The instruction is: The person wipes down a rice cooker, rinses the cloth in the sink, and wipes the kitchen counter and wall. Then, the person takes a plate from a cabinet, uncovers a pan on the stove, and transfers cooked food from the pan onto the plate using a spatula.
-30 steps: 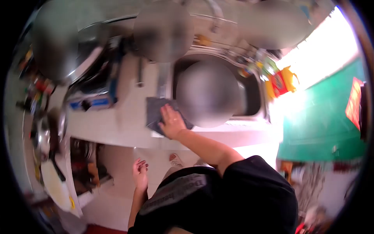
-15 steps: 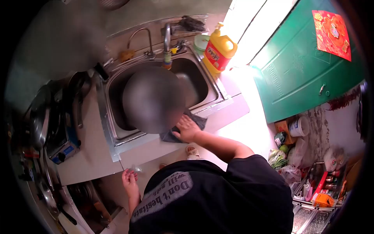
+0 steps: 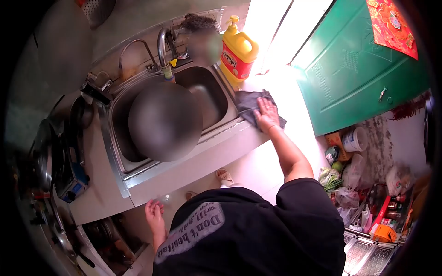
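My right hand (image 3: 267, 114) lies flat with its fingers stretched over a dark grey cloth (image 3: 248, 102), pressing it on the counter by the sink's right corner. The cloth is spread and rumpled under the palm. My left hand (image 3: 155, 212) hangs in front of the counter's lower left edge, loosely curled and holding nothing. The steel sink (image 3: 221, 120) is beside the cloth, its left part hidden by a grey blur. Behind the cloth stands a yellow pump bottle (image 3: 238, 53) with a red label.
A curved faucet (image 3: 162, 46) rises behind the sink. On the left counter are a stove (image 3: 72, 177) and pans (image 3: 46, 152). A green door (image 3: 354, 87) stands at the right. Bagged vegetables (image 3: 330, 179) and a white bucket (image 3: 353, 139) are on the floor below it.
My right hand has slid the cloth from the sink's front edge to the right, near the bottle. My left hand has stayed almost in place. The view has shifted slightly.
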Available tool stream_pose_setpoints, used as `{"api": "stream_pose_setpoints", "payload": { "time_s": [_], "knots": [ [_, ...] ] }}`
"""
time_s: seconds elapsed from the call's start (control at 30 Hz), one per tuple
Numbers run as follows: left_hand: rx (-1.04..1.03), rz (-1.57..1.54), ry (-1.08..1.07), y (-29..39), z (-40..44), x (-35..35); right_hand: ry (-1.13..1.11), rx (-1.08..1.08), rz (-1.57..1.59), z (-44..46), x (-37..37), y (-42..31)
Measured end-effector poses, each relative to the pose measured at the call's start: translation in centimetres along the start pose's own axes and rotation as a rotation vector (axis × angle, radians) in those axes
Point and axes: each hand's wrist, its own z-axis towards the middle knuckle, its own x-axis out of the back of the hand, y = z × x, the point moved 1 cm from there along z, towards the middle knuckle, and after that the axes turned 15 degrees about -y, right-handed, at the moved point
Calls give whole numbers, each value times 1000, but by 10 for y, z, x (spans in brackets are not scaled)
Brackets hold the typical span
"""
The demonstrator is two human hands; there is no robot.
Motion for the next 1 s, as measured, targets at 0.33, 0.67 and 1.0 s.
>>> {"api": "stream_pose_setpoints", "payload": {
  "time_s": [0.33, 0.67, 1.0],
  "knots": [
    [-3, 62, 45, -15, -4, 14, -87, -7, 18, -52, -20, -17],
    [-31, -79, 86, -15, 9, 20, -295, 624, -28, -108, -25, -183],
    [-338, 338, 173, 22, 12, 18, -399, 1169, -22, -132, -63, -368]
  ]
}}
